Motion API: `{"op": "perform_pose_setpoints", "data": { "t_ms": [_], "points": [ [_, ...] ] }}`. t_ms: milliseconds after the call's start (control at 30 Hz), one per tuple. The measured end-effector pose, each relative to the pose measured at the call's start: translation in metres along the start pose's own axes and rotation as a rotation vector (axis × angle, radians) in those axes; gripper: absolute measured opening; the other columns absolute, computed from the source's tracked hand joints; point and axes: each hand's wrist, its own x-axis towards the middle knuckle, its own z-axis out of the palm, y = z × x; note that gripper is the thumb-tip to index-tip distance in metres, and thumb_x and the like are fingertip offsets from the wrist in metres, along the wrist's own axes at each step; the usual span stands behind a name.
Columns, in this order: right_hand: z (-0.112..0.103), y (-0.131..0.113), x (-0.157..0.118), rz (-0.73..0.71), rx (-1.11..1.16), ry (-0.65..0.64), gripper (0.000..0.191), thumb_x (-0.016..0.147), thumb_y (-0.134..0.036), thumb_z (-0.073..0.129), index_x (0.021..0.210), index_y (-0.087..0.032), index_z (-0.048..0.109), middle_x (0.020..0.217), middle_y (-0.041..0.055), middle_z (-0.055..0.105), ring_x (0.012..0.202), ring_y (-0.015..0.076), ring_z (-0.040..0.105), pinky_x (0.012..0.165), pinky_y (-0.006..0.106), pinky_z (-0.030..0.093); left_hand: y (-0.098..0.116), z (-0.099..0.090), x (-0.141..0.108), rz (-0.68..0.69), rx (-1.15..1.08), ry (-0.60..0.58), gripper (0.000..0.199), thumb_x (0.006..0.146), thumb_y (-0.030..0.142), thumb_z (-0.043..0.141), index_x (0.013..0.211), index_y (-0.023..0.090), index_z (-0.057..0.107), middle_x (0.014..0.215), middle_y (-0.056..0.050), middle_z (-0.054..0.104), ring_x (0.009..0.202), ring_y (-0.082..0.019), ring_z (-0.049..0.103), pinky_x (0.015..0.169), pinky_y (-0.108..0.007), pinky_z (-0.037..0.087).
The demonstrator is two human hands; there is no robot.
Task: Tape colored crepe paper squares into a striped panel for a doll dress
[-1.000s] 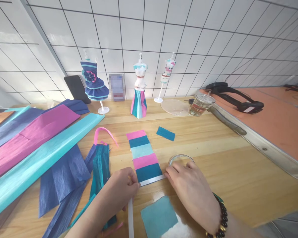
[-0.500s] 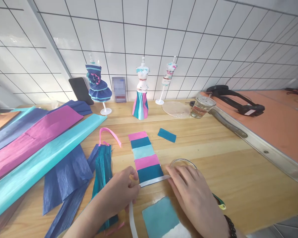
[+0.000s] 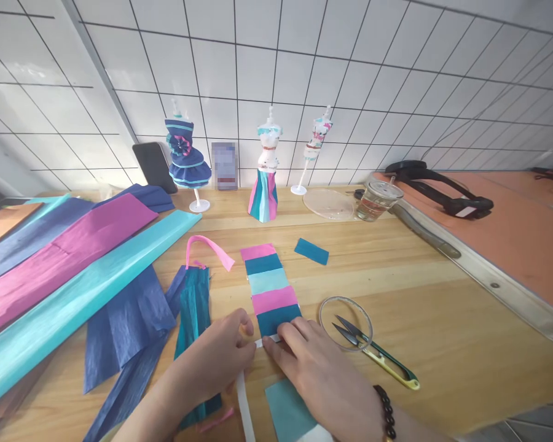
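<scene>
Pinching the tape, the left hand sits beside the striped paper; the right hand touches both, but I can't tell if it grips.

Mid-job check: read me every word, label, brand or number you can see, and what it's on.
No text can be read.
Upright panel by the wall: pixelated, unreadable.
White label on the black device: too small to read; I can't tell whether it bears print.
</scene>
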Motion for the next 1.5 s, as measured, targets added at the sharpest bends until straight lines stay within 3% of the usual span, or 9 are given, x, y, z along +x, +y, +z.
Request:
{"op": "perform_pose_setpoints", "data": {
  "t_ms": [167, 400, 667, 767, 900, 1033, 1267, 1400, 1500],
  "points": [
    [0.001, -0.003, 0.003, -0.011, -0.053, 0.012, 0.016, 0.084, -0.013, 0.052, 0.099, -0.013, 0.057, 0.081, 0.0041, 0.052, 0.074, 0.0191, 0.045, 0.065, 0.035, 0.037, -0.001, -0.008, -0.005, 0.051, -0.011, -0.082, 0.003, 0.08, 0.024, 0.039, 0.08, 0.022, 0.04, 0.048, 0.008, 0.051, 0.033, -0.007, 0.043, 0.033, -0.015, 0.03],
    [0.004, -0.01, 0.007, -0.061, -0.013, -0.058, 0.007, 0.078, -0.008, 0.055, 0.081, -0.013, 0.059, 0.078, 0.005, 0.052, 0.071, 0.0194, 0.045, 0.058, 0.034, 0.037, 0.008, -0.017, -0.013, 0.107, -0.088, -0.202, 0.018, 0.085, 0.037, 0.044, 0.078, 0.021, 0.039, 0.052, 0.008, 0.054, 0.036, -0.006, 0.044, 0.035, -0.015, 0.027],
    [-0.004, 0.005, -0.001, 0.198, 0.513, -0.043, 0.026, 0.087, -0.008, 0.046, 0.108, -0.02, 0.054, 0.092, 0.0027, 0.059, 0.088, 0.0172, 0.051, 0.078, 0.03, 0.043, 0.012, -0.016, -0.019, 0.254, -0.144, -0.314, 0.023, 0.079, 0.038, 0.058, 0.082, 0.022, 0.042, 0.057, 0.009, 0.049, 0.045, -0.006, 0.045, 0.04, -0.015, 0.032],
    [-0.009, 0.005, -0.001, 0.203, 0.605, -0.084, 0.021, 0.085, -0.009, 0.05, 0.1, -0.023, 0.056, 0.085, -0.0005, 0.06, 0.082, 0.0161, 0.052, 0.074, 0.028, 0.042, 0.012, -0.012, -0.02, 0.24, -0.174, -0.398, 0.032, 0.071, 0.039, 0.067, 0.085, 0.021, 0.044, 0.064, 0.008, 0.054, 0.041, -0.004, 0.042, 0.036, -0.015, 0.028],
    [-0.009, 0.004, -0.001, 0.204, 0.688, -0.052, 0.023, 0.083, -0.007, 0.054, 0.095, -0.026, 0.058, 0.086, -0.0032, 0.061, 0.083, 0.014, 0.054, 0.078, 0.026, 0.04, 0.013, -0.011, -0.02, 0.183, -0.172, -0.342, 0.021, 0.075, 0.029, 0.062, 0.082, 0.022, 0.043, 0.06, 0.009, 0.053, 0.038, -0.004, 0.042, 0.035, -0.015, 0.029],
    [-0.006, 0.007, -0.003, 0.088, 0.639, 0.009, 0.019, 0.09, -0.014, 0.048, 0.1, -0.026, 0.059, 0.092, -0.0018, 0.062, 0.087, 0.0124, 0.054, 0.08, 0.026, 0.037, 0.014, -0.013, -0.017, 0.23, -0.165, -0.212, 0.01, 0.08, 0.021, 0.05, 0.078, 0.021, 0.041, 0.061, 0.007, 0.058, 0.053, -0.009, 0.058, 0.046, -0.017, 0.039],
    [0.002, 0.005, -0.005, -0.073, 0.5, 0.127, 0.021, 0.093, -0.01, 0.039, 0.089, -0.021, 0.056, 0.082, -0.0017, 0.06, 0.075, 0.0105, 0.053, 0.076, 0.028, 0.034, 0.013, -0.011, -0.01, 0.232, -0.406, -0.249, 0.012, 0.084, 0.023, 0.048, 0.08, 0.021, 0.036, 0.064, 0.004, 0.063, 0.058, -0.014, 0.065, 0.053, -0.025, 0.049],
    [0.003, 0.0, -0.006, 0.144, 0.473, 0.204, 0.02, 0.087, -0.005, 0.038, 0.079, -0.019, 0.049, 0.078, 0.0005, 0.056, 0.072, 0.0136, 0.051, 0.07, 0.028, 0.037, 0.013, -0.012, -0.009, 0.251, -0.465, -0.204, 0.017, 0.084, 0.027, 0.053, 0.081, 0.021, 0.037, 0.064, 0.005, 0.06, 0.058, -0.015, 0.066, 0.052, -0.025, 0.049],
    [-0.001, -0.005, -0.002, 0.206, 0.447, 0.066, 0.019, 0.084, -0.006, 0.045, 0.093, -0.02, 0.052, 0.084, 0.001, 0.058, 0.077, 0.0161, 0.052, 0.069, 0.028, 0.038, 0.015, -0.015, -0.008, 0.265, -0.453, -0.143, 0.022, 0.083, 0.035, 0.055, 0.082, 0.021, 0.038, 0.057, 0.008, 0.055, 0.048, -0.012, 0.061, 0.045, -0.021, 0.045]
  ]
}}
